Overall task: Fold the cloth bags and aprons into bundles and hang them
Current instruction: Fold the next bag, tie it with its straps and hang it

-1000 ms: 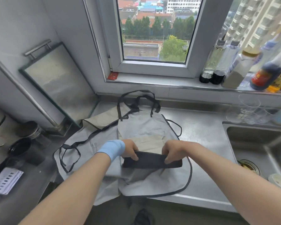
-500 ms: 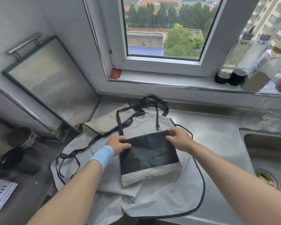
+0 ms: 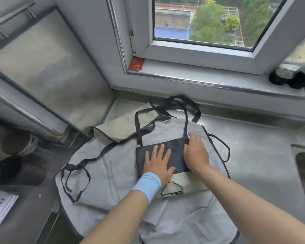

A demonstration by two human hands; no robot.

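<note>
Bag (image 3: 182,181), beige with a dark panel (image 3: 176,155) folded over it, lies on the middle of the grey apron (image 3: 99,173). Left hand (image 3: 157,164) lies flat on the panel, fingers spread, pressing. Right hand (image 3: 195,152) covers the panel's right edge, fingers together and bent at the far corner; can't tell if pinching. Bag handles (image 3: 197,111) loop past the apron's far edge. Second beige bag (image 3: 120,127) sits at the apron's far-left corner.

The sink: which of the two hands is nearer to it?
Right. The right hand grips the folded bag at its right edge, on the side toward the sink; the left hand presses flat on its middle, farther from the sink.
</note>
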